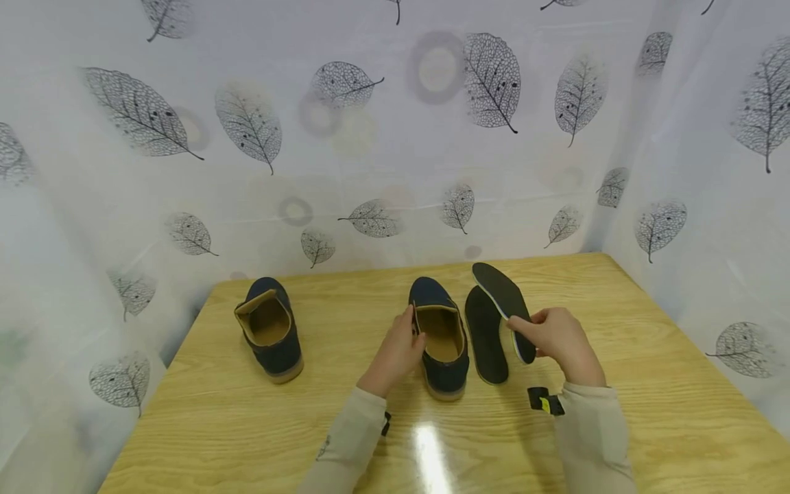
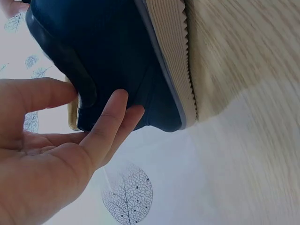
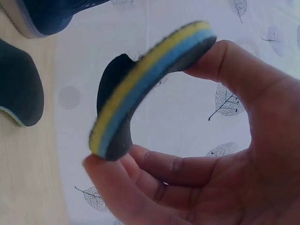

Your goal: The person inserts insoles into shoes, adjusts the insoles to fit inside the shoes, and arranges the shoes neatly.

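Observation:
My left hand (image 1: 398, 351) grips the left side of a navy slip-on shoe (image 1: 446, 377), thumb at the collar and fingers along the outer side. In the left wrist view, the shoe's ribbed tan sole (image 2: 168, 51) stands on the table. My right hand (image 1: 564, 341) holds a black insole (image 1: 503, 291) across its width, between thumb and fingers, raised and tilted. Its edge shows yellow and blue layers in the right wrist view, where the insole (image 3: 150, 84) is bowed. A second black insole (image 1: 485, 336) lies on the table, right of the shoe, partly overlapped by the held one.
The other navy shoe (image 1: 278, 360) stands at the left of the wooden table (image 1: 345, 309), its tongue folded up. Behind and at the sides hangs a white leaf-print curtain (image 1: 395, 158). Each wrist wears a dark strap.

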Tool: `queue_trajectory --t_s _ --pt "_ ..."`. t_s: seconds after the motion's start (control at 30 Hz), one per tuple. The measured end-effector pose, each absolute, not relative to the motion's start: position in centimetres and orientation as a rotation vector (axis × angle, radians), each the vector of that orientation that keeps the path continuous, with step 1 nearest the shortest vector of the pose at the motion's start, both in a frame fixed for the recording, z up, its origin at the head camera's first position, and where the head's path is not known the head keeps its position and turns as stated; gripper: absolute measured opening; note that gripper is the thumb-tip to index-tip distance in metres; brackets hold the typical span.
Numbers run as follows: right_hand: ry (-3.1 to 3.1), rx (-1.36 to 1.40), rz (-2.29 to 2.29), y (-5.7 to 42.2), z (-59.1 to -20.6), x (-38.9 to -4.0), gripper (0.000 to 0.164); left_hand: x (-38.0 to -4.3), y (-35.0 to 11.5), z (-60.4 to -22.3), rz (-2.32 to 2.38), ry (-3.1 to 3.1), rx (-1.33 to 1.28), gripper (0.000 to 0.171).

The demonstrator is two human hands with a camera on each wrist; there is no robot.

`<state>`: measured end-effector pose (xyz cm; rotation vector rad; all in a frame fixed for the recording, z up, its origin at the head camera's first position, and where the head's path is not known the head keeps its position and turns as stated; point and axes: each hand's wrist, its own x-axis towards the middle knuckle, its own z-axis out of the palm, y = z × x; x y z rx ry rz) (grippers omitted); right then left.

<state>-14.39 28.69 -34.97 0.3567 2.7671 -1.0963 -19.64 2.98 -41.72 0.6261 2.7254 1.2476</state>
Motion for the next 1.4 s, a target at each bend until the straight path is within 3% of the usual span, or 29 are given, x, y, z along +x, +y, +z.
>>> queue_trajectory --t_s 0.1,0.4,0.63,1.0,1.4 --pt "2.785 0.338 -1.085 28.3 -34.6 -14.3 0.073 -19.9 2.7 -41.6 1.270 2.717 0.636 0.060" --pt "2.916 0.207 -1.053 26.7 -33.9 -14.0 0.064 -20.6 0.8 -40.4 1.364 2.794 0.637 0.063" --pt "3.028 0.021 -1.009 25.3 -34.2 -14.0 0.056 -20.9 -0.4 -39.8 1.368 2.977 0.870 0.067" --pt "3.151 -0.290 -0.879 23.4 -34.4 -14.2 0.050 -21.0 -0.5 -39.3 1.049 3.201 1.199 0.084" --pt "3.240 -0.577 -0.646 22.8 -34.5 -13.8 0.048 -20.7 -0.4 -39.2 0.739 3.216 1.186 0.098"
